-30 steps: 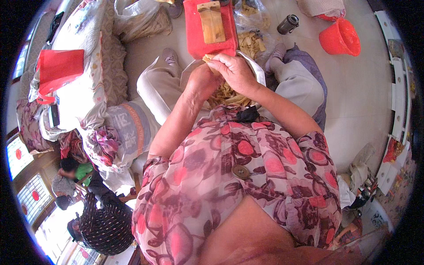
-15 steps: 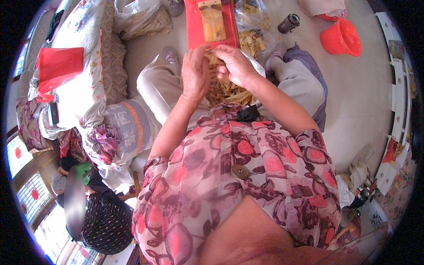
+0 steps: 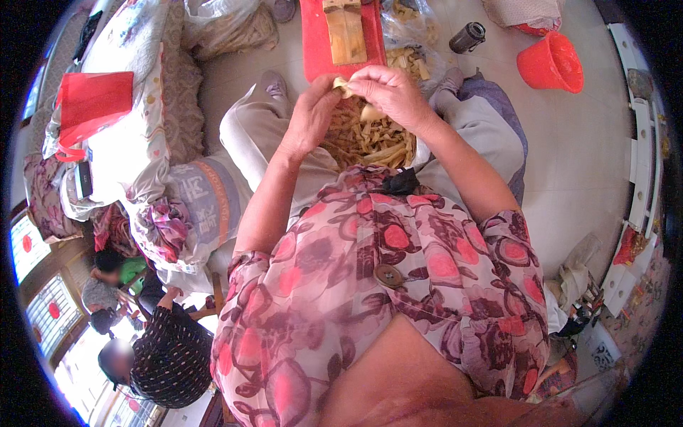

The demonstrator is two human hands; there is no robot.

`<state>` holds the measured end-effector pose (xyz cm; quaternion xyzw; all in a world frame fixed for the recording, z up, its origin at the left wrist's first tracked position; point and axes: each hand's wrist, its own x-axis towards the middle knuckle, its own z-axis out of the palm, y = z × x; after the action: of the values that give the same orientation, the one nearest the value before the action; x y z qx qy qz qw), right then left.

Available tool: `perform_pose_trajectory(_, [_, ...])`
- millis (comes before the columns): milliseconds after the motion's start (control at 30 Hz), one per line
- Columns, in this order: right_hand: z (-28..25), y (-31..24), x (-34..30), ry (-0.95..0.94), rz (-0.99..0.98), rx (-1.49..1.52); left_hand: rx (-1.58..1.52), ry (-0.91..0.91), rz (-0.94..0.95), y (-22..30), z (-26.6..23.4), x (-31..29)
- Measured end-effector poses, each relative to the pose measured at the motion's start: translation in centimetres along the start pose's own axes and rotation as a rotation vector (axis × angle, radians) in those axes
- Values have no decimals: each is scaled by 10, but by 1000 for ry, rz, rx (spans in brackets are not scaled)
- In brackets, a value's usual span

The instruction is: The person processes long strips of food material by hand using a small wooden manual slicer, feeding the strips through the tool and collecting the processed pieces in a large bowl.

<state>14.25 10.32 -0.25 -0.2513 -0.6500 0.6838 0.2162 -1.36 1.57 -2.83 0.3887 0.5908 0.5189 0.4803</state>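
Both my hands meet above a heap of yellow-brown strips (image 3: 380,149) between my legs. My left hand (image 3: 313,117) pinches a pale yellow strip (image 3: 342,88) from the left, fingers closed. From the other side my right hand (image 3: 393,94) grips the same strip between thumb and fingers. A second pale piece (image 3: 371,112) shows just under my right hand; whether that hand also holds it I cannot tell. Just beyond my fingertips lies a red board (image 3: 315,53) with a light wooden block (image 3: 347,44) on top.
Clear plastic bags (image 3: 420,35) of similar strips stand right of the board. A dark flask (image 3: 467,38) and a red bucket (image 3: 549,62) are farther right. At left is a bed (image 3: 135,142) with a red bag (image 3: 96,107). Other people (image 3: 167,359) sit at lower left.
My hands have moved slightly apart, and the pale strip between them now shows. The second pale piece has come into sight. At lower left, a person has shifted posture.
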Motion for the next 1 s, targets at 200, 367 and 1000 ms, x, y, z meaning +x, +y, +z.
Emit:
perform_pose_trajectory(200, [5, -1, -1, -111, 230, 403, 218, 114, 145, -8, 2, -1])
perform_pose_trajectory(367, [7, 8, 2, 190, -19, -28, 249, 45, 66, 12, 6, -5])
perform_pose_trajectory(1000, [3, 11, 3, 37, 169, 159, 1006, 59, 389, 42, 10, -16])
